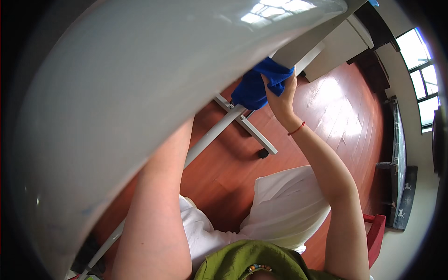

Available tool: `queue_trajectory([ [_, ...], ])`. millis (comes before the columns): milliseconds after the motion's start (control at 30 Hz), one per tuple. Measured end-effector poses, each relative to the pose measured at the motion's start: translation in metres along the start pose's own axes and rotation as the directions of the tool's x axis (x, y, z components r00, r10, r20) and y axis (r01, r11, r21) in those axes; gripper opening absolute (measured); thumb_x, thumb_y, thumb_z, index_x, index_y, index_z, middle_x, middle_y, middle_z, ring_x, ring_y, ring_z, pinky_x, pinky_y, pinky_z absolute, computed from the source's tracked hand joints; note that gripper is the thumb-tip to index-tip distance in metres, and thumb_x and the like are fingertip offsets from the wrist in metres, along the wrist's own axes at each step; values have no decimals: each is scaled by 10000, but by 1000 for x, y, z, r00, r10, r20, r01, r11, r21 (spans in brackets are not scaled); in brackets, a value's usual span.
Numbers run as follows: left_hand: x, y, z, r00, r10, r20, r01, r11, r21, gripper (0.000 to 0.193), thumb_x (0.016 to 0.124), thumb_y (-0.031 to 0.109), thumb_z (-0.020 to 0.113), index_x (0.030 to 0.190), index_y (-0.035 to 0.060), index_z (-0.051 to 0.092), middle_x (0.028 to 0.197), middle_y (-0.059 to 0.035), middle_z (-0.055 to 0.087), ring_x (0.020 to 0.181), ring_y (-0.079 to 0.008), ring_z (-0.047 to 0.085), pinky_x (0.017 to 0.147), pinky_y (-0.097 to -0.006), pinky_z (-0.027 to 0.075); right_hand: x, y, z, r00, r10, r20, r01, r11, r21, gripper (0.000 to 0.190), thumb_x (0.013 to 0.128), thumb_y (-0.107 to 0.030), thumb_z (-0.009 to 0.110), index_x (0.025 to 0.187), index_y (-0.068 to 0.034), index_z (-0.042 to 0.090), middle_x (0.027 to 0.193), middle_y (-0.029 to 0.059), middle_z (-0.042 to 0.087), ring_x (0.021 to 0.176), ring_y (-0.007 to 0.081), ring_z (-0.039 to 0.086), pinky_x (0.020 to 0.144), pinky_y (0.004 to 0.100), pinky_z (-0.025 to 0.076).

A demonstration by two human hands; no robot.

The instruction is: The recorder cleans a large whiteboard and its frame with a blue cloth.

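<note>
My right hand, with a red cord bracelet at the wrist, grips a blue cloth. The cloth is bunched against a pale upright post below the edge of a large glossy white panel. A white crossbar runs down to the left from beside the cloth. My left forearm reaches under the panel, which hides the hand. Whether that hand holds anything is not visible.
Under the cloth is a white foot bar with a black caster. A white cabinet stands beyond the post on the reddish wood floor. At the right are a dark patterned cushioned seat and a red wooden piece.
</note>
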State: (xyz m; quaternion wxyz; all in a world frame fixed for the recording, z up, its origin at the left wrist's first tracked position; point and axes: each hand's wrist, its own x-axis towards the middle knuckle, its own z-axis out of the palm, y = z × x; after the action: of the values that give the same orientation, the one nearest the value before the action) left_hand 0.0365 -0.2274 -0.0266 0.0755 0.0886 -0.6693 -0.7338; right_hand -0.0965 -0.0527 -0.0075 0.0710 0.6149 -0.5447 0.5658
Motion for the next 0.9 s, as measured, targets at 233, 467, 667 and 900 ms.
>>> queue_trajectory([
  [233,2,-2,-1,1000,19,23,-18,999,-36,442,946,420,725,1284,138,689,1151,14,733,1069,-107,667,1054,-359,479,-5,9,-3,989,116,96,-120,992,35,756,829,-108,841,1451,-34,417,1323,154,562,1223,296,570,1052,433,440],
  [467,-3,-2,-2,1000,-6,-4,6,1000,-14,453,943,422,727,1291,135,684,1168,9,731,1078,-109,667,1052,-357,478,4,-5,3,1000,17,4,-17,999,35,555,750,-36,788,1222,-49,495,1029,135,637,962,347,658,861,410,519],
  [667,-3,-2,0,1000,17,-15,-18,999,-35,469,944,424,725,1303,127,675,1180,5,727,1088,-114,665,1059,-358,477,3,-6,3,999,41,1,-41,999,34,567,746,-41,794,1228,-46,496,1020,133,639,965,349,660,866,410,520],
  [900,1,-2,0,1000,-24,-17,24,1000,-21,466,949,421,722,1308,127,673,1178,2,727,1092,-118,666,1068,-362,475,1,0,0,1000,9,-12,-9,1000,20,580,745,-42,797,1240,-47,495,1051,136,632,988,354,657,873,412,519],
])
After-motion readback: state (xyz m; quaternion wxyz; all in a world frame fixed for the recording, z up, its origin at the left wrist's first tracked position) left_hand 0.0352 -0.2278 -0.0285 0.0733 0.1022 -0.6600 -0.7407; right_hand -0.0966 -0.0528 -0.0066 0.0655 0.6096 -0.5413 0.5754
